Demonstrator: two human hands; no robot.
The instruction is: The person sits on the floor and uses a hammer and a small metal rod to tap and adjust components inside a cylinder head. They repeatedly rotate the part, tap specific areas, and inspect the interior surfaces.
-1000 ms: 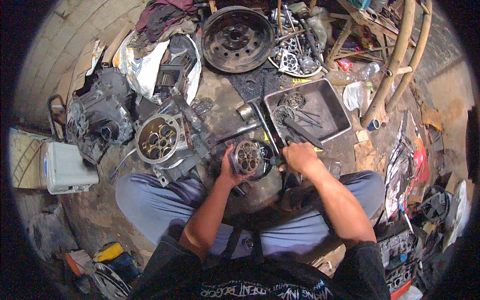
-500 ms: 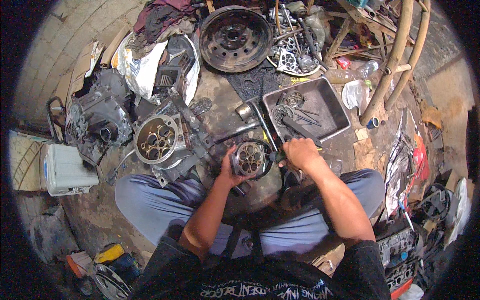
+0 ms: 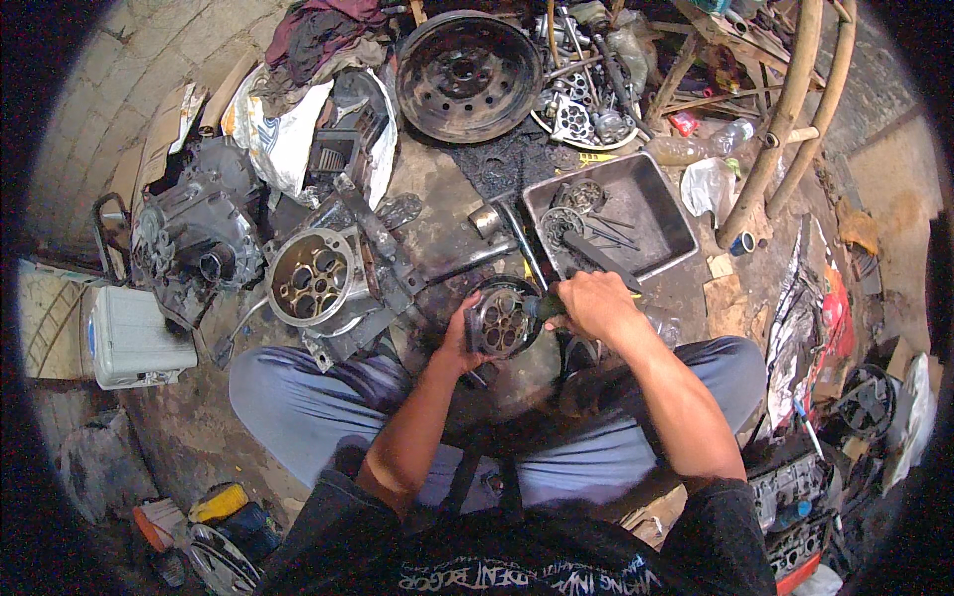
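Note:
My left hand (image 3: 462, 336) is wrapped round the left side of a round metal part (image 3: 502, 323) with several large holes in its face, like a small compressor body. My right hand (image 3: 596, 306) is closed on a dark-handled tool (image 3: 543, 307), whose end reaches the right side of the part's face. The tool's tip is too small to make out. Just above my right hand, a flat dark bar (image 3: 594, 256) slants across the corner of a grey metal tray (image 3: 673, 256). Holed round parts (image 3: 564, 226) and several thin rods (image 3: 611, 234) lie in the tray.
A larger housing with a holed face (image 3: 313, 278) stands left, beside a gearbox-like casing (image 3: 194, 228). Far off are a wheel rim (image 3: 469, 74) and a basin of metal parts (image 3: 586, 124). A hammer-like metal tool (image 3: 487, 221) lies near the tray; wooden poles (image 3: 780, 139) rise right.
The round part has turned a little in my left hand. My right hand has shifted slightly left, bringing the tool's end over the part's right side.

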